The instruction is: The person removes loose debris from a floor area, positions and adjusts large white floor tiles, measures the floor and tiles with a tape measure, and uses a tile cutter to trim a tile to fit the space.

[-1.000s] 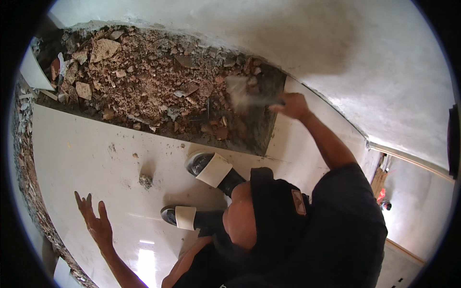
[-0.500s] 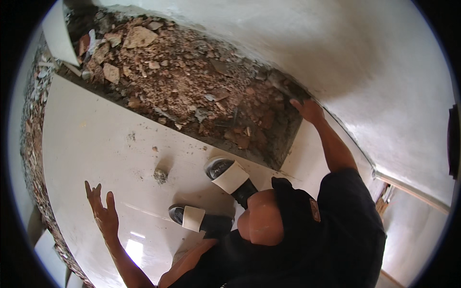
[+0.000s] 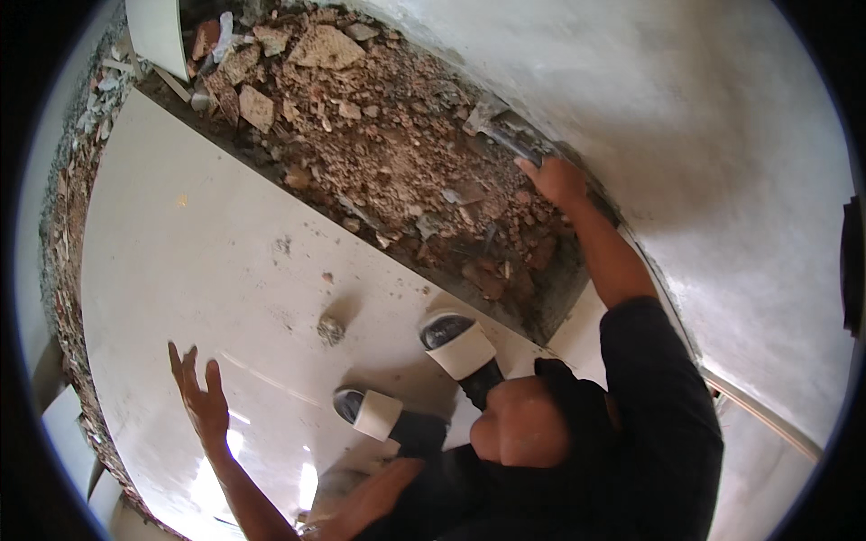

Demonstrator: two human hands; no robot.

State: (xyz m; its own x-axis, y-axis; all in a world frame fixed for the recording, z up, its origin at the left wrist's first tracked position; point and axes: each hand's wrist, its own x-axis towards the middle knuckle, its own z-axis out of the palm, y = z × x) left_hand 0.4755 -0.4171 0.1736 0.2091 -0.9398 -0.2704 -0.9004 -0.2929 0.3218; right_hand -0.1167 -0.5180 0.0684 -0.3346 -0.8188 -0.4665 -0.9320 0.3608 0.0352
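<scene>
My right hand (image 3: 561,183) is closed round the dark handle of a short hand tool (image 3: 512,142) with a grey, dirt-coloured head; the exact kind is not clear. Its head rests at or just above the far side of the rubble bed (image 3: 397,153), close to the foot of the wall. My left hand (image 3: 202,397) is held out over the glossy pale floor tile (image 3: 180,261), fingers spread and nothing in it. The rubble bed is a strip of broken brick, earth and mortar pieces between the tile edge and the wall.
A smooth grey-white wall (image 3: 649,99) borders the rubble. My feet, in sandals (image 3: 458,347), stand on the tile near its edge, beside a small mortar lump (image 3: 331,330). Larger broken chunks (image 3: 327,47) lie at the far left, near an upright pale panel (image 3: 158,32).
My right hand has moved farther forward along the wall, and the tool's head now shows ahead of it. My left hand stays spread. The view has shifted slightly.
</scene>
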